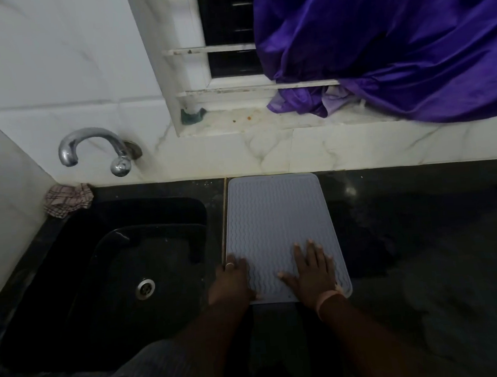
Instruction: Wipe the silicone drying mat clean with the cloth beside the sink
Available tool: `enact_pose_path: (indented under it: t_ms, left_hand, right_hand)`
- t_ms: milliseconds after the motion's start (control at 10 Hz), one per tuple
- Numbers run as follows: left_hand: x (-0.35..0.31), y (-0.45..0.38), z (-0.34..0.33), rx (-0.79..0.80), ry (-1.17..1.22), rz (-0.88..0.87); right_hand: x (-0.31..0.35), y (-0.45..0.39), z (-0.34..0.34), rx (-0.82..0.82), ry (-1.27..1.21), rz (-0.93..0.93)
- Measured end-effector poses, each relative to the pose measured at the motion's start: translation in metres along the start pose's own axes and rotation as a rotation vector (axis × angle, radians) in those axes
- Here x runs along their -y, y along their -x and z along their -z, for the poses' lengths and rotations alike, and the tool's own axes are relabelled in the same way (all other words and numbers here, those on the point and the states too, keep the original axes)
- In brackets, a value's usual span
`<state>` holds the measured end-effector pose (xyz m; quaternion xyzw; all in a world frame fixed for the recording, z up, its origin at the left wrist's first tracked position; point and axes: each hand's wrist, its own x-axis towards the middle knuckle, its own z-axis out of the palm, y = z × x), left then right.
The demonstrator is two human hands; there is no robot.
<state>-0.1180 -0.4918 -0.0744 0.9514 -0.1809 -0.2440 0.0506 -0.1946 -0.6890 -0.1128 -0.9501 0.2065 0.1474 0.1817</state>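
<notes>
Head view: both hands lying flat, fingers straight, holding nothing, left hand [233, 279] and right hand [313, 273] pressing the near end of the grey silicone mat [273, 216] beside the black sink [70, 294]. Maybe sliding on the dark counter [425, 233] when wiped. Counting: one mat, one checked cloth [68, 199] waiting near one tap [96, 149].

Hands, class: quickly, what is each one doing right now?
Left hand: open, resting flat on the mat's near left edge.
Right hand: open, flat on the mat.
</notes>
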Motion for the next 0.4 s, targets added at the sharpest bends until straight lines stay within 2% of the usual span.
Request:
enact_pose_path:
  t_ms: [200, 300, 400]
  left_hand:
    - [-0.001, 0.002, 0.015, -0.007, -0.061, -0.012]
    - [0.004, 0.004, 0.031, -0.079, -0.068, -0.008]
    - [0.017, 0.004, 0.045, -0.143, -0.048, -0.046]
  right_hand:
    - [0.017, -0.003, 0.011, 0.059, 0.028, -0.084]
    - [0.038, -0.003, 0.023, 0.104, 0.028, -0.170]
    - [0.063, -0.006, 0.024, 0.097, 0.035, -0.169]
